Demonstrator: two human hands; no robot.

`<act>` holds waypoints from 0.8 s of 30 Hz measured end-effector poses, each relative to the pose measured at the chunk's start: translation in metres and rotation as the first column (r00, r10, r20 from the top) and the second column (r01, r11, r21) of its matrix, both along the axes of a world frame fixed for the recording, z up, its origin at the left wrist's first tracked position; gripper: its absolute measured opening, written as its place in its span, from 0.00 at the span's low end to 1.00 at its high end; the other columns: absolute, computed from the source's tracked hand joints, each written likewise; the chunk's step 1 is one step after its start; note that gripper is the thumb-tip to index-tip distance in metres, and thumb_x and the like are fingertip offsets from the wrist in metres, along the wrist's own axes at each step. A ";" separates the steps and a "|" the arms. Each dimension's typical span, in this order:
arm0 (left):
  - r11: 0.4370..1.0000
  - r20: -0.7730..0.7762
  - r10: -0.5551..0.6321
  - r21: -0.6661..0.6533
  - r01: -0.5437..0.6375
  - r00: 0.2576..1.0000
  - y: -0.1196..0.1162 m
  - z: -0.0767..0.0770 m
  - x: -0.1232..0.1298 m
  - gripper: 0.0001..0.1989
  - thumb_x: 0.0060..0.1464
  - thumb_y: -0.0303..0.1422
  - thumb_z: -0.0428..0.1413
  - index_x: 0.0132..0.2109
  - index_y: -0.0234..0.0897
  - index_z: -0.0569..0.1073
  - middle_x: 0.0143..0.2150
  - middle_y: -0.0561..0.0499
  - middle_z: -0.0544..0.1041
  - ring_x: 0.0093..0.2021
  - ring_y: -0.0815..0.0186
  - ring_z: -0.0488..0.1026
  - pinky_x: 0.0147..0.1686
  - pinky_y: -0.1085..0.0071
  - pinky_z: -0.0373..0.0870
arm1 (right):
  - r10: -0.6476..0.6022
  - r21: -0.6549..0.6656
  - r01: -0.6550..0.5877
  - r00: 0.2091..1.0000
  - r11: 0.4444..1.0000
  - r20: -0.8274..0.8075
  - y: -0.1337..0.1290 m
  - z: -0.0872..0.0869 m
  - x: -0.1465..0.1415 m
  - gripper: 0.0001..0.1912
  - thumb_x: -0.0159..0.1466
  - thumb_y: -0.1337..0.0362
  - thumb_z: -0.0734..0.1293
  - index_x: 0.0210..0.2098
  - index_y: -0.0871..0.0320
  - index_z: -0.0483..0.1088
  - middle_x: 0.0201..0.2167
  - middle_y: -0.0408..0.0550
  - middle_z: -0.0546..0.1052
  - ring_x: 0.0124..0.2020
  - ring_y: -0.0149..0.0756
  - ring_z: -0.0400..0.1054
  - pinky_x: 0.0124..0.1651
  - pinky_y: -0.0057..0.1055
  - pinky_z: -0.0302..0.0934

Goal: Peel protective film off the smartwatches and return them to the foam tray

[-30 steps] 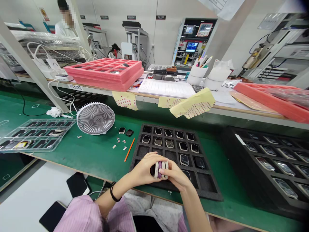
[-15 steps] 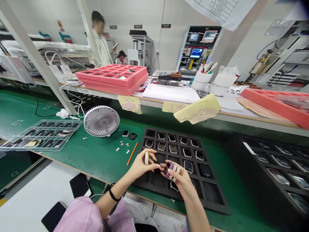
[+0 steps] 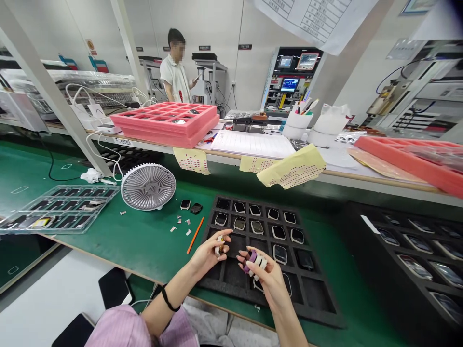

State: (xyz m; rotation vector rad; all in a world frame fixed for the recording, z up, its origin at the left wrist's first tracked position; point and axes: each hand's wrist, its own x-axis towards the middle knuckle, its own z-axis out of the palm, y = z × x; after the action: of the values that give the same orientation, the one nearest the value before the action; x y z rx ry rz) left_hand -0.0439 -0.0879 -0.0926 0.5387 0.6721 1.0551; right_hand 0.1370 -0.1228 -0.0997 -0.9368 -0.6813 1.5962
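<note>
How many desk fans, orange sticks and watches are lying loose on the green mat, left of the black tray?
Desk fans: 1
Orange sticks: 1
Watches: 2
Total: 4

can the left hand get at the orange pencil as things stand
Probably yes. The left hand is close beside the orange pencil on the green mat, with nothing between them, but its fingers hold a small white piece, which may need setting down first.
</note>
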 end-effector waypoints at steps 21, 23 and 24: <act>0.983 -0.227 0.127 0.157 -0.093 0.965 0.023 -0.003 -0.012 0.13 0.36 0.27 0.58 0.35 0.33 0.78 0.31 0.49 0.71 0.28 0.71 0.62 0.24 0.76 0.56 | 0.056 0.085 -0.057 0.998 0.995 0.024 0.012 -0.004 -0.019 0.26 0.42 0.63 0.80 0.40 0.60 0.74 0.37 0.53 0.81 0.40 0.50 0.76 0.46 0.46 0.70; 0.979 -0.313 0.135 0.188 -0.078 0.940 0.022 0.000 -0.013 0.12 0.37 0.28 0.58 0.34 0.34 0.77 0.31 0.50 0.71 0.31 0.68 0.65 0.30 0.73 0.61 | 0.065 0.088 -0.068 0.997 0.994 0.033 0.013 -0.002 -0.019 0.26 0.42 0.63 0.79 0.41 0.60 0.74 0.37 0.54 0.81 0.40 0.50 0.76 0.46 0.45 0.69; 0.977 -0.366 0.139 0.204 -0.067 0.920 0.021 0.002 -0.013 0.12 0.38 0.29 0.58 0.34 0.34 0.77 0.31 0.51 0.71 0.32 0.67 0.65 0.32 0.73 0.62 | 0.065 0.087 -0.068 0.997 0.994 0.036 0.014 -0.002 -0.019 0.26 0.42 0.63 0.79 0.41 0.60 0.74 0.37 0.54 0.81 0.40 0.50 0.76 0.46 0.45 0.69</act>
State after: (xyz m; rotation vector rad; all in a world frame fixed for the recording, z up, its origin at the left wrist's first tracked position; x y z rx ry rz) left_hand -0.0567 -0.0664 -0.0910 0.8943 0.9544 1.1319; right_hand 0.1179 -0.1091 -0.1012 -0.8850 -0.8070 1.5989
